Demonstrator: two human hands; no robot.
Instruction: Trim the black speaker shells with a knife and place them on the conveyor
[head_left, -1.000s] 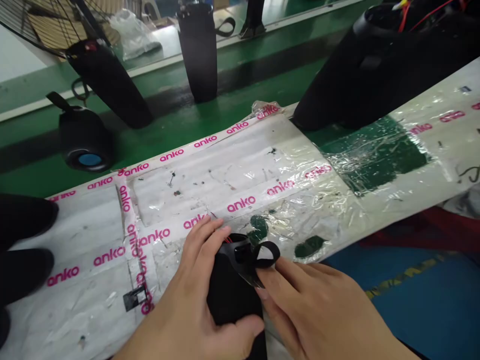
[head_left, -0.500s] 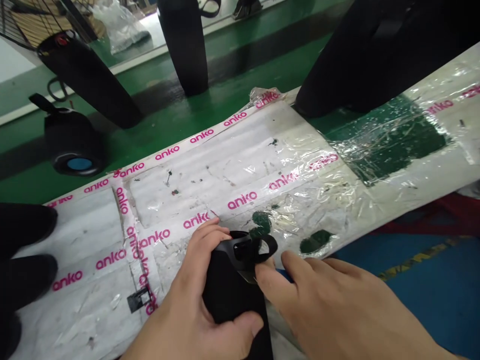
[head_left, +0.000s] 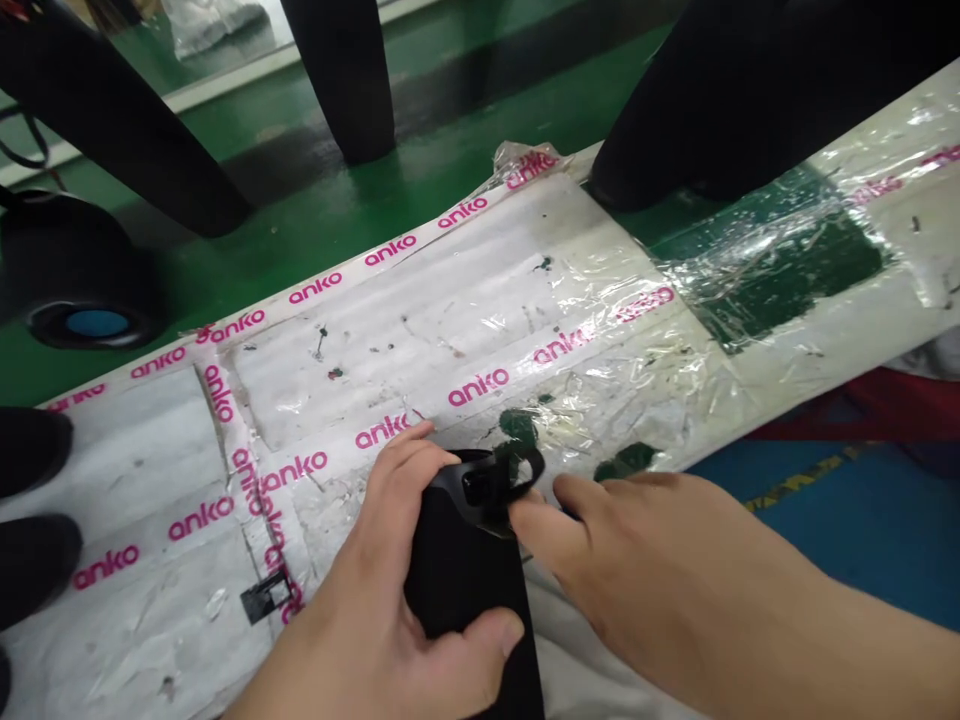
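Note:
A black cylindrical speaker (head_left: 465, 580) with a dark plastic end cap and a loop strap (head_left: 525, 470) points away from me, low in the middle. My left hand (head_left: 390, 590) wraps round its body, thumb on the near side and fingers by the cap. At the cap's right edge, my right hand (head_left: 645, 570) is closed, with thumb and index finger pinched together beside the strap. A thin edge shows at the fingertips there, but whatever the hand grips is mostly hidden.
The white table covering (head_left: 390, 350) carries pink "anko" tape and clear film. More black cylinders (head_left: 345, 80) stand or lie on the green surface (head_left: 285, 190) behind, one with a blue end (head_left: 97, 322). Dark rounded ends (head_left: 37, 560) jut in at left. Blue floor (head_left: 840, 540) shows at right.
The view has shifted, so the background sits further left and slightly higher. Both hands stay at the speaker; the right hand has turned a little, with its fingers closer over the cap's edge.

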